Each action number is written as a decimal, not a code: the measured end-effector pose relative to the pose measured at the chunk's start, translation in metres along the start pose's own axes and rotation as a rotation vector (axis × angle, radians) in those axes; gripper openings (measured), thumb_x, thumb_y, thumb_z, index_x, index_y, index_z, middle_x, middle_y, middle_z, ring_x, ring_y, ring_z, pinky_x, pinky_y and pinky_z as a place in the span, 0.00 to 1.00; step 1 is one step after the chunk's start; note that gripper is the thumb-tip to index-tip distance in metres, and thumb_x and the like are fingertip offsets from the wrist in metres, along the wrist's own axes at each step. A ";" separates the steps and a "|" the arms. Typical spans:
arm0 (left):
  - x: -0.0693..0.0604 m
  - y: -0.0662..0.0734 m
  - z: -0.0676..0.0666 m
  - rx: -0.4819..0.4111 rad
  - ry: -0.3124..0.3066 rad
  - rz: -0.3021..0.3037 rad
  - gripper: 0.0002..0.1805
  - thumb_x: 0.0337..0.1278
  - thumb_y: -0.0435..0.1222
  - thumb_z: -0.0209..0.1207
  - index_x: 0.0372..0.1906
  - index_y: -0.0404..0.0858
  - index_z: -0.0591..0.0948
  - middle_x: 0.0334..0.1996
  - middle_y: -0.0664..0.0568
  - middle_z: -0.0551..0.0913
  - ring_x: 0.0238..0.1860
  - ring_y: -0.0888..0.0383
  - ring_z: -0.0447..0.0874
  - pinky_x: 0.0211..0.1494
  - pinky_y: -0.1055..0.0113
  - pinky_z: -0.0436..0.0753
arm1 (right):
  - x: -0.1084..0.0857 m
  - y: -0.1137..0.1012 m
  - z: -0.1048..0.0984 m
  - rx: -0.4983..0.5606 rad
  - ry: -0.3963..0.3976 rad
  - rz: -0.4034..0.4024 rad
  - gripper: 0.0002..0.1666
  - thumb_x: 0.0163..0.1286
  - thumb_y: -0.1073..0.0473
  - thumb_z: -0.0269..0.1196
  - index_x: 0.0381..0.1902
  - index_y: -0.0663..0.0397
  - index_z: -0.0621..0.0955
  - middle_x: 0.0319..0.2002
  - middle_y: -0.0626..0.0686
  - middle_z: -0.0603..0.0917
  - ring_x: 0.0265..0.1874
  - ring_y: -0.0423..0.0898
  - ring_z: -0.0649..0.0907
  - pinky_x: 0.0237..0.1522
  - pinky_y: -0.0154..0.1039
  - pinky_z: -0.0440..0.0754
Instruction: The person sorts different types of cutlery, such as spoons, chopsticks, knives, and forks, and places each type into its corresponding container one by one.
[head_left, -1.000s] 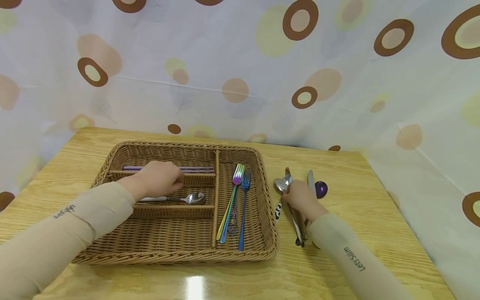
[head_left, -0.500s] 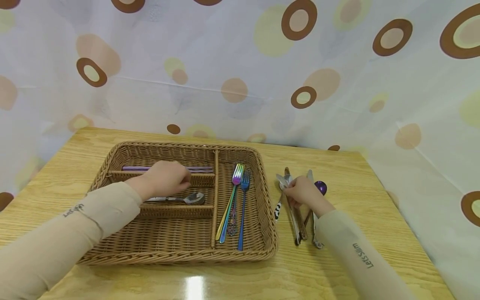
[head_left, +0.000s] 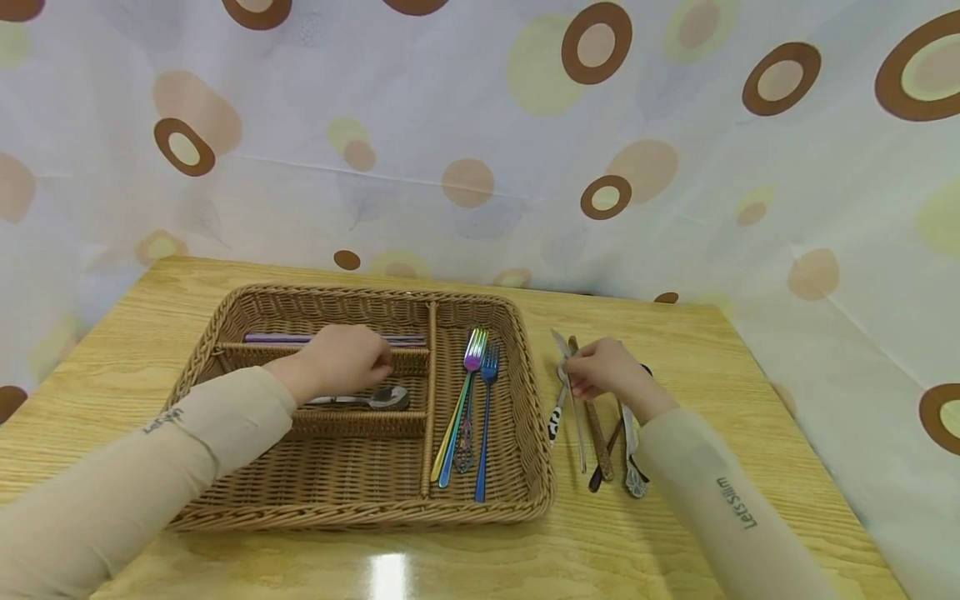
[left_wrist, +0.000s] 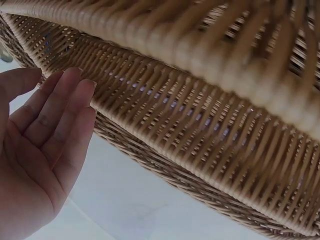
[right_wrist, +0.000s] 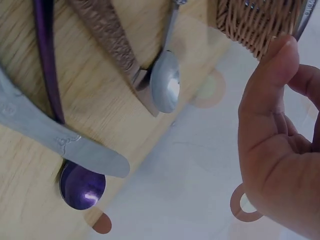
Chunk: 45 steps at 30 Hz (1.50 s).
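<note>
Reaching over the middle-left compartment of a wicker basket (head_left: pixel 491 508), a person's left hand (head_left: pixel 345 357) has loosely bent fingers, thumb apart from them, and holds nothing; whether it touches the basket cannot be told. Well apart from it, just right of the basket, the right hand (head_left: pixel 606 367) pinches a knife (head_left: pixel 560 342) between thumb and fingers, its blade pointing away from the person.

Inside the basket, purple chopsticks (head_left: pixel 405 340) lie in the far-left compartment, a spoon (head_left: pixel 390 398) in the middle-left one below the left hand, and overlapping rainbow forks (head_left: pixel 472 358) beside a blue fork (head_left: pixel 485 417) in the right one.

Right of the basket, on the wooden table (head_left: pixel 750 442), a spotted handle (head_left: pixel 556 421) lies nearest its side. Farther from the basket come a brown utensil (head_left: pixel 600 442), then an ornate knife (right_wrist: pixel 65 145) lying across a purple spoon (right_wrist: pixel 82 186). Patterned cloth (head_left: pixel 420 100) hangs behind the basket.
</note>
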<state>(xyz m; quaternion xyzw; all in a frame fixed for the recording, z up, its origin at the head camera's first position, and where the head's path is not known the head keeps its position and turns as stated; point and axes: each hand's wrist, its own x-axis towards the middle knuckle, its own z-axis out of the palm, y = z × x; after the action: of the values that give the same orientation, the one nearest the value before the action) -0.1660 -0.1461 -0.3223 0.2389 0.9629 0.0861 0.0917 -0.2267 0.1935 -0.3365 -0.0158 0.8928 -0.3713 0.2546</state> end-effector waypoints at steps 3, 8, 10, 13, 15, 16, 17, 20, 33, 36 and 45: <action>0.002 0.003 0.000 -0.017 0.005 0.000 0.11 0.63 0.36 0.53 0.31 0.41 0.85 0.19 0.57 0.79 0.16 0.65 0.69 0.22 0.70 0.68 | -0.001 -0.002 -0.003 0.106 -0.038 -0.005 0.20 0.70 0.59 0.52 0.48 0.74 0.76 0.18 0.45 0.78 0.18 0.36 0.80 0.29 0.36 0.81; 0.006 0.009 -0.001 -0.046 0.005 -0.009 0.12 0.64 0.38 0.53 0.29 0.42 0.85 0.15 0.58 0.77 0.15 0.65 0.69 0.21 0.71 0.67 | 0.000 -0.005 -0.005 0.231 -0.080 -0.030 0.22 0.71 0.58 0.52 0.50 0.75 0.73 0.19 0.43 0.79 0.20 0.34 0.80 0.30 0.31 0.81; 0.008 0.012 -0.003 -0.077 -0.010 -0.023 0.12 0.65 0.39 0.52 0.30 0.42 0.84 0.16 0.57 0.77 0.15 0.64 0.69 0.21 0.70 0.67 | 0.001 -0.008 -0.005 0.265 -0.088 -0.031 0.23 0.71 0.57 0.52 0.52 0.75 0.73 0.21 0.43 0.79 0.20 0.34 0.80 0.31 0.30 0.81; 0.011 0.015 -0.004 -0.169 -0.029 -0.051 0.12 0.66 0.40 0.52 0.35 0.40 0.85 0.21 0.55 0.81 0.16 0.65 0.71 0.23 0.70 0.69 | 0.003 -0.012 -0.004 0.302 -0.101 -0.026 0.23 0.71 0.57 0.51 0.53 0.73 0.72 0.23 0.43 0.80 0.22 0.34 0.80 0.33 0.30 0.81; 0.013 0.017 -0.007 -0.258 -0.031 -0.070 0.13 0.66 0.40 0.51 0.38 0.39 0.84 0.23 0.53 0.82 0.17 0.64 0.71 0.25 0.69 0.71 | 0.005 -0.014 -0.002 0.326 -0.107 -0.025 0.23 0.71 0.57 0.51 0.54 0.72 0.72 0.24 0.44 0.80 0.23 0.35 0.80 0.34 0.30 0.81; 0.014 0.018 -0.008 -0.304 -0.029 -0.080 0.14 0.67 0.40 0.51 0.37 0.38 0.84 0.23 0.52 0.81 0.17 0.64 0.69 0.26 0.69 0.71 | 0.006 -0.016 -0.001 0.337 -0.113 -0.028 0.23 0.72 0.57 0.51 0.54 0.72 0.71 0.25 0.44 0.80 0.23 0.35 0.80 0.34 0.30 0.81; 0.015 0.019 -0.009 -0.347 -0.023 -0.090 0.14 0.67 0.40 0.51 0.36 0.38 0.84 0.23 0.52 0.81 0.17 0.64 0.70 0.28 0.69 0.71 | 0.006 -0.017 0.000 0.352 -0.118 -0.031 0.23 0.72 0.57 0.51 0.55 0.72 0.71 0.26 0.44 0.80 0.24 0.34 0.80 0.35 0.30 0.81; 0.019 0.023 -0.012 -0.470 -0.022 -0.123 0.15 0.67 0.40 0.50 0.34 0.37 0.84 0.22 0.52 0.81 0.19 0.62 0.73 0.30 0.68 0.73 | 0.007 -0.022 0.003 0.402 -0.125 -0.030 0.24 0.72 0.57 0.50 0.56 0.73 0.69 0.26 0.44 0.80 0.24 0.34 0.80 0.33 0.28 0.80; 0.034 0.059 -0.005 -0.630 -0.104 -0.117 0.19 0.66 0.43 0.51 0.25 0.37 0.84 0.18 0.51 0.81 0.17 0.61 0.73 0.25 0.71 0.74 | 0.011 -0.036 0.016 0.556 -0.151 -0.023 0.22 0.71 0.60 0.48 0.55 0.73 0.67 0.30 0.48 0.80 0.26 0.37 0.81 0.36 0.27 0.80; 0.038 0.068 -0.001 -0.653 -0.131 -0.105 0.21 0.65 0.46 0.53 0.25 0.35 0.84 0.23 0.48 0.85 0.20 0.56 0.79 0.25 0.70 0.76 | 0.012 -0.039 0.018 0.552 -0.152 -0.019 0.25 0.72 0.59 0.48 0.59 0.74 0.65 0.32 0.49 0.79 0.27 0.37 0.81 0.36 0.27 0.80; 0.049 0.095 0.013 -0.623 -0.134 -0.073 0.20 0.60 0.48 0.58 0.23 0.37 0.86 0.23 0.44 0.86 0.27 0.51 0.85 0.25 0.72 0.77 | 0.015 -0.044 0.024 0.577 -0.130 -0.009 0.23 0.71 0.60 0.48 0.57 0.74 0.68 0.29 0.48 0.81 0.26 0.37 0.82 0.35 0.27 0.81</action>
<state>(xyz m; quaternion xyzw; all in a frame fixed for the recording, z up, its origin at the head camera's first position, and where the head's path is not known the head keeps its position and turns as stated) -0.1635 -0.0387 -0.3218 0.1697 0.8900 0.3576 0.2265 -0.2355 0.1427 -0.3277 0.0297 0.7322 -0.6090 0.3035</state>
